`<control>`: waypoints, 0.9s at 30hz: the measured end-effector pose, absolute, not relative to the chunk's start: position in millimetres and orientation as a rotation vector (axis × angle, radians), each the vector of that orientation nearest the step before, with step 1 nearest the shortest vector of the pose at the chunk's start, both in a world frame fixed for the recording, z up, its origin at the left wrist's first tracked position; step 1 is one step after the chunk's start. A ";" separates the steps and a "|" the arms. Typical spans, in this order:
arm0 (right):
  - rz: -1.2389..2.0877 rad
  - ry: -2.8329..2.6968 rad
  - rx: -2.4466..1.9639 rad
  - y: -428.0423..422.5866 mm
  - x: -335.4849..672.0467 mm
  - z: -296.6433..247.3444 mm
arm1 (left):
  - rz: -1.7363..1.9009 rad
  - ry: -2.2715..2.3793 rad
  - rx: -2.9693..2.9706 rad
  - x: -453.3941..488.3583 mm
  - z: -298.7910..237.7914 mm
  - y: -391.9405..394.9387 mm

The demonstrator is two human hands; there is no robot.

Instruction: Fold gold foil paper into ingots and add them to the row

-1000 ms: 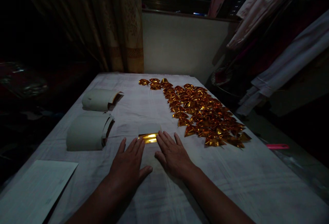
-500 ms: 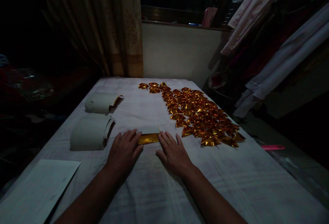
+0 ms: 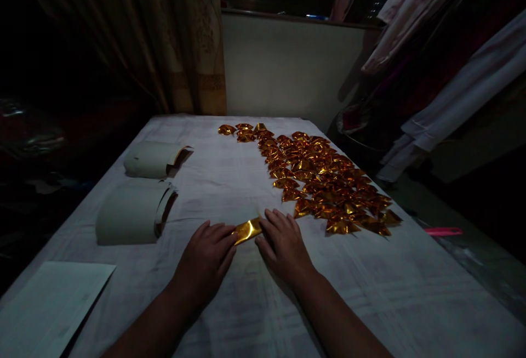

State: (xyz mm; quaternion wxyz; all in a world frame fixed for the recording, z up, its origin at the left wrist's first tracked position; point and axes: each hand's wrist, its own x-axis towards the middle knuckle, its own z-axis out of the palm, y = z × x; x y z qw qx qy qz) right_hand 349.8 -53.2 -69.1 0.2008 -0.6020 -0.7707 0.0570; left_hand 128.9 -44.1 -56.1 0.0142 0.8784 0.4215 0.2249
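Note:
A folded strip of gold foil paper is held between my two hands, slightly tilted with its right end farther away. My left hand is closed on the strip's left end, fingers over it and thumb on the near side. On the right end, my right hand has its fingers bent over the foil and its thumb close to the near edge. Both ends of the strip are hidden under the fingers. Right of my right hand lies a large group of folded gold foil pieces, shaped like small ingots.
Two curled stacks of pale paper, a nearer one and a farther one, lie on the left of the cloth-covered table. A flat pale sheet rests at the front left. Clothes hang on the right, beyond the table edge.
The foil strip has turned from nearly level to tilted, its left end nearer me, and now catches the light. My fingers have curled in more. The whole view has shifted slightly.

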 end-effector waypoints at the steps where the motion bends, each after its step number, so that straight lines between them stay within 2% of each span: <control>1: 0.159 -2.155 -1.679 -53.2 350.1 -69.1 | 0.716 1.288 2.719 130.0 -55.7 -44.8; 14: 0.171 -2.284 -1.699 -52.5 347.3 -64.7 | 0.611 1.181 2.684 124.4 -57.6 -41.9; 19: 0.319 -2.488 -1.470 -56.4 346.4 -54.9 | 0.566 1.145 2.771 122.2 -54.2 -40.2; 27: 0.475 -2.553 -1.400 -64.5 343.5 -50.2 | 0.480 0.988 2.825 109.4 -46.2 -32.6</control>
